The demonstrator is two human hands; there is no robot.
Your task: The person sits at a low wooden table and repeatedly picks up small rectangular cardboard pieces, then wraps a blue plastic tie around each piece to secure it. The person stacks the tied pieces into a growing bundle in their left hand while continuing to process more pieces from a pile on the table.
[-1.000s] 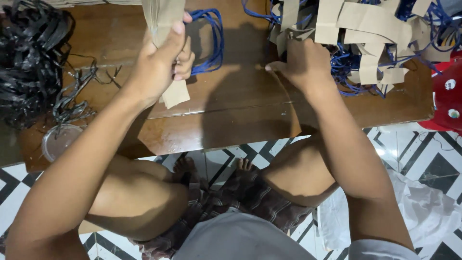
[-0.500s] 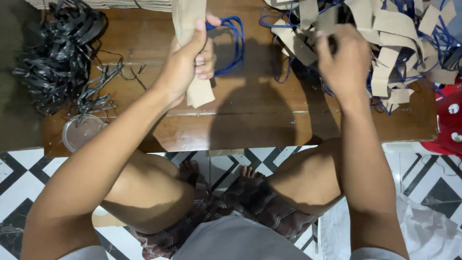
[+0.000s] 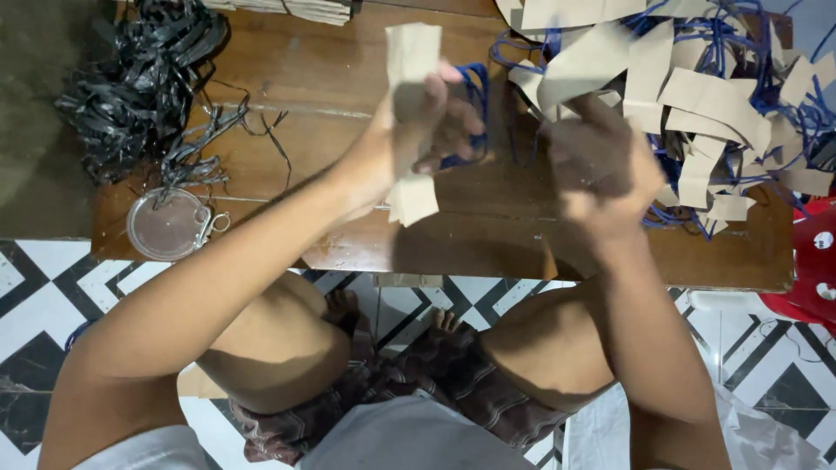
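Black-and-white patterned floor tiles (image 3: pixel 52 287) frame a low wooden surface (image 3: pixel 287 148), seen from my head-mounted view, with bare knees drawn up below its near edge. Only one container shows: a clear round lid or shallow dish (image 3: pixel 165 224), lying flat well to the left of my left-hand grip near the surface's front edge; I can make out nothing inside it, only a small metal ring just beside its right rim. Above the dish sits a tangled heap of black plastic strips (image 3: pixel 139 87), some loose strands trailing toward the middle of the surface.

My left hand (image 3: pixel 409 144) is closed around a stack of tan paper strips (image 3: pixel 411 61), which stands roughly upright through the grip, its upper end rising above the fingers and its lower end sticking out beneath the palm. Just behind that grip, touching the surface, lies a loop of blue cord (image 3: pixel 475 104).

My right hand (image 3: pixel 605 165) hovers just right of the left, blurred by motion; I cannot tell whether its grip is closed on anything. Immediately beyond and to the right of it spreads a loose pile of tan paper pieces threaded with blue cord (image 3: pixel 723 104), covering the far right corner of the surface. A red plastic object (image 3: pixel 814 261) shows at the right edge.
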